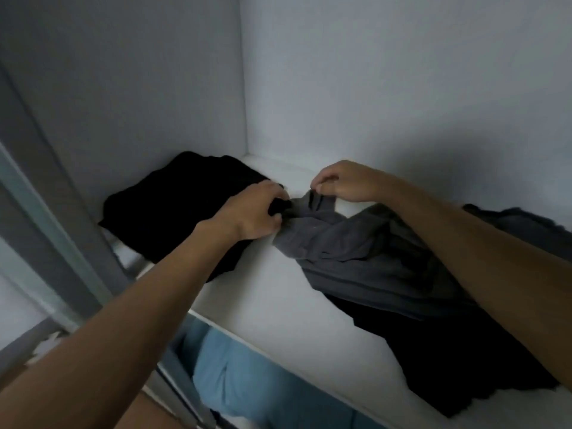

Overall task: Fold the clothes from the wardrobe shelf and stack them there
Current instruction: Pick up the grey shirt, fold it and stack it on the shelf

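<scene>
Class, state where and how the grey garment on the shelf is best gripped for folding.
Pinch the grey garment at its far edge, from above, hands apart. That edge is bunched and raised off the shelf where the left hand and right hand pinch it; the rest lies crumpled over a black garment.

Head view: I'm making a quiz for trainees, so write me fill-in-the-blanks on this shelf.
The garment held by the left hand and right hand is ___. The black pile lies on the shelf's ___ side. The cloth below the shelf is ___.
Missing: grey; left; blue.
</scene>
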